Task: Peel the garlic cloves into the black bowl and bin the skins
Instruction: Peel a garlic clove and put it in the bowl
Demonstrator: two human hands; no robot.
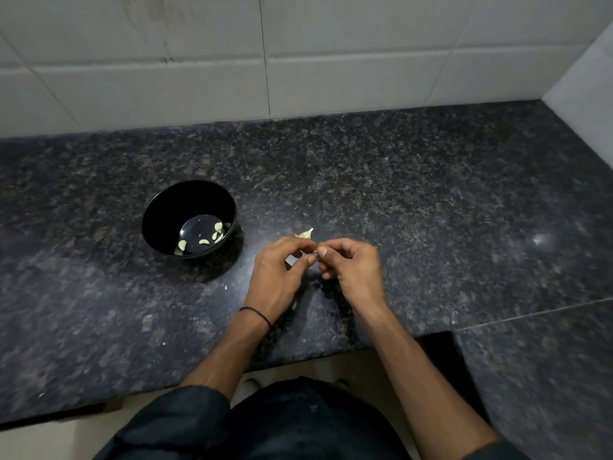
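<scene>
Speckled dark granite counter (pixel 431 194) ran up to a white tiled wall (pixel 199 78). The left hand (pixel 277 273) and right hand (pixel 355 270) both pinched something tiny between their fingertips, probably a garlic clove (pixel 316 256), though it was too blurry to be sure. An unpeeled clove (pixel 306 233) lay on the counter just beyond them. The black bowl (pixel 156 207), off to the left, held peeled cloves (pixel 204 242).

Countertop (pixel 431 194): dark speckled granite, polished, spanning the view from the back wall to the near edge.
Counter seam (pixel 530 315): a thin pale line crossing the slab at the right.
Back wall (pixel 199 78): large white tiles with grey grout lines, meeting the counter's far edge; faint stain streaks on an upper left tile.
Side wall (pixel 583 88): white, standing at the far right corner.
Glare (pixel 539 240): small bright spot on the granite, right side.
Floor (pixel 49 439): pale beige, below the counter's near edge.
</scene>
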